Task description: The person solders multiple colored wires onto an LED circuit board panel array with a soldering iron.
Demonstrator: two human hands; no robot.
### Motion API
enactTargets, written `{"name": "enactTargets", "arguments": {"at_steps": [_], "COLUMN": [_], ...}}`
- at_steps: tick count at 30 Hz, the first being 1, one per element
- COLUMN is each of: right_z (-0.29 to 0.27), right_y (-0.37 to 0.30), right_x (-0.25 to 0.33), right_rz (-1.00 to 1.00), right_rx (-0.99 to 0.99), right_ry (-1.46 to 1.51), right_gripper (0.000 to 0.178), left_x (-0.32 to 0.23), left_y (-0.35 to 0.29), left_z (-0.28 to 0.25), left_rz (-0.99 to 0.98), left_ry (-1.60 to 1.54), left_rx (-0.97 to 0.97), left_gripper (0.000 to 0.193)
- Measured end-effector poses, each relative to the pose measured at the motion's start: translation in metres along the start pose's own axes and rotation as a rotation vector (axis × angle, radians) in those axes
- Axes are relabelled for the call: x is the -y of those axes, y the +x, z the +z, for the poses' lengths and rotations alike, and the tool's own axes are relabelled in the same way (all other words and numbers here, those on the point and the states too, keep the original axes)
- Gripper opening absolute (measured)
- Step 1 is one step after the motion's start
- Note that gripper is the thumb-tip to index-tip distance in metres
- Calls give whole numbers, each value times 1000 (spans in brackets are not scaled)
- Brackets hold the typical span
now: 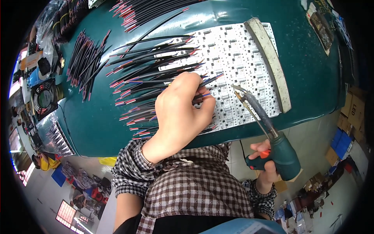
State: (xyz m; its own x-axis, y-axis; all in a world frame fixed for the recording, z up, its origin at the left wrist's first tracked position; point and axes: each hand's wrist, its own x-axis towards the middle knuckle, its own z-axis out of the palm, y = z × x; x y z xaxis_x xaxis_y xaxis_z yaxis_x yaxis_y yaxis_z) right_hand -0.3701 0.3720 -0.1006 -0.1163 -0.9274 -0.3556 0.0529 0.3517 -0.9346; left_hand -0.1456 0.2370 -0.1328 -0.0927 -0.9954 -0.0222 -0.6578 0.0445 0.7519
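Observation:
My left hand (181, 113) pinches a thin black cable with red and blue ends (203, 95) and holds it down on a white panel of small circuit boards (233, 58) lying on the dark green table (97, 117). Many similar black cables (148, 78) fan out to the left of the hand, their ends on the panel. My right hand (267, 165) grips a teal soldering gun (280, 154) with an orange trigger. Its metal tip (237, 93) points at the panel just right of my left fingertips.
A worn pale bar (270, 62) lies across the panel's right side. More cable bundles (85, 58) sit at the far left and top (136, 11). A small black fan (44, 99) stands left. Cardboard boxes (352, 111) and clutter cover the floor to the right.

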Motion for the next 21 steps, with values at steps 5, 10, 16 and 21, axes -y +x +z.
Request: {"name": "enactTargets", "arguments": {"at_steps": [5, 10, 16, 21], "right_z": [8, 5, 9, 10], "right_y": [-8, -11, -10, -11], "right_x": [-4, -10, -5, -4], "right_rz": [32, 68, 64, 93], "right_rx": [-32, 9, -2, -8], "right_ry": [-22, 103, -16, -92], "right_gripper": [68, 52, 39, 29], "left_x": [-1, -3, -3, -3], "left_y": [1, 1, -1, -1], "left_z": [0, -2, -1, -1], "left_rz": [41, 7, 23, 57], "left_ry": [50, 3, 19, 46], "left_rx": [14, 28, 41, 30], "left_gripper": [21, 20, 21, 21]}}
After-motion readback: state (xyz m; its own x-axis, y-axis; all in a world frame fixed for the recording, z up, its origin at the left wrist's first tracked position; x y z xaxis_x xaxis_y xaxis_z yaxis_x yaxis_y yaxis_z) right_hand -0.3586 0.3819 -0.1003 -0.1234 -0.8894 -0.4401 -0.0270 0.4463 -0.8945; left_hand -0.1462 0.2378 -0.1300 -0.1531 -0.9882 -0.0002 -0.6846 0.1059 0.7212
